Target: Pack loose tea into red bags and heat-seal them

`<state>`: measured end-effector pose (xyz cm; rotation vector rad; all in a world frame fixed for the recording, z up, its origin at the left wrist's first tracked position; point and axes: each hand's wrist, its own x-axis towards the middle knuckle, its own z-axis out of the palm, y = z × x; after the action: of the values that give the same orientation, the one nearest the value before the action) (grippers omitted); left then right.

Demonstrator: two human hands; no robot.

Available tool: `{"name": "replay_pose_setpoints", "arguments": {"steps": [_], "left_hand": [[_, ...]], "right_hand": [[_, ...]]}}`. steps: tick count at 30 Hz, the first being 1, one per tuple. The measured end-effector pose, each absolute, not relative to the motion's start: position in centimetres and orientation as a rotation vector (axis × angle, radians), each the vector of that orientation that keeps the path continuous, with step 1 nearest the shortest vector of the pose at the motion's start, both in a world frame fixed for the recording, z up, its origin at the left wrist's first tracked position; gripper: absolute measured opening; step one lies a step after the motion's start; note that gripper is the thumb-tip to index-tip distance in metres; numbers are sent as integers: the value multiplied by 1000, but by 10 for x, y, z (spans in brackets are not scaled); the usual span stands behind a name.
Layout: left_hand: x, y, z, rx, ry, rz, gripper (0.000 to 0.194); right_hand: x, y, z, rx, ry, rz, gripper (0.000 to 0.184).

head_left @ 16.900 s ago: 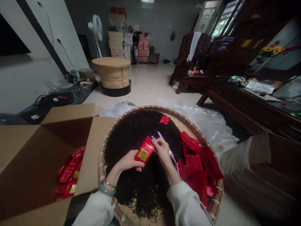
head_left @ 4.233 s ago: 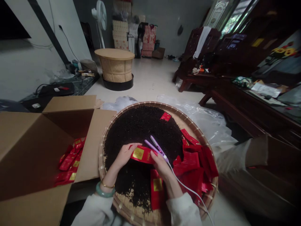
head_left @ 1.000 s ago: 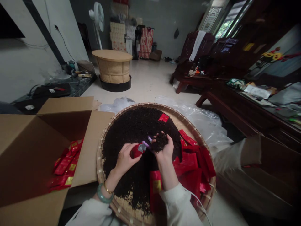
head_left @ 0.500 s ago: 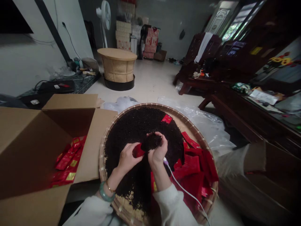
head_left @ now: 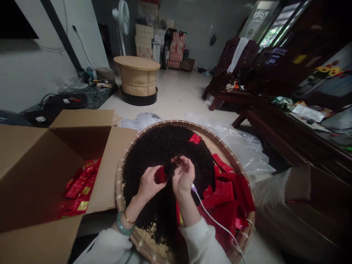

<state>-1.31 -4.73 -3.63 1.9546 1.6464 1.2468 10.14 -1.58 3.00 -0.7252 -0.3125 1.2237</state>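
My left hand (head_left: 149, 185) is closed around a small red pouch (head_left: 160, 175), its mouth turned toward my other hand. Beside it my right hand (head_left: 183, 176) is cupped and tilted, much of its palm showing. Dark loose tea leaves (head_left: 170, 168) lie between the cupped fingers and the pouch mouth, and a few cling to the fingers. Both hands are over a round woven bamboo tray (head_left: 120, 179) spread with a heap of the same leaves (head_left: 148, 146). A heap of flat red pouches (head_left: 222, 194) lies on the tray's right side, and one red packet (head_left: 195, 138) rests on the far leaves.
An open cardboard box (head_left: 101, 176) with several red packets (head_left: 82, 187) inside stands at left. A white cable (head_left: 217, 222) with a purple end crosses the tray's right side. Clear plastic sheeting (head_left: 236, 143) lies behind the tray. Dark wooden furniture (head_left: 264, 128) stands at right.
Most of the tea leaves have left my right hand, which has tilted toward the pouch and shows more palm. My left hand stays nearly in place with the pouch.
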Motion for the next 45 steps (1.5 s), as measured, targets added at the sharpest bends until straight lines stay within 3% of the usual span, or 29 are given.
{"name": "replay_pose_setpoints", "arguments": {"steps": [9, 15, 21, 30, 33, 36, 45], "left_hand": [[-12, -47, -38, 1817, 1602, 1337, 46], [-11, -46, -40, 1788, 1638, 1321, 49], [-11, -46, -40, 1758, 1729, 1408, 54], [-14, -48, -34, 1776, 1762, 1449, 55], [-15, -49, -31, 1818, 1778, 1407, 58], [-17, -49, -26, 1807, 1741, 1328, 62], [-12, -49, -14, 1454, 1319, 999, 46]], "right_hand": [[112, -16, 26, -685, -252, 1297, 19], [96, -29, 38, -676, -493, 1299, 16], [108, -26, 30, -783, -597, 1129, 17], [120, -49, 20, -1217, -1824, 578, 20], [124, -45, 19, -1225, -1953, 690, 5], [136, -35, 21, -1133, -1890, 789, 9], [170, -22, 33, -1097, -1761, 856, 25]]}}
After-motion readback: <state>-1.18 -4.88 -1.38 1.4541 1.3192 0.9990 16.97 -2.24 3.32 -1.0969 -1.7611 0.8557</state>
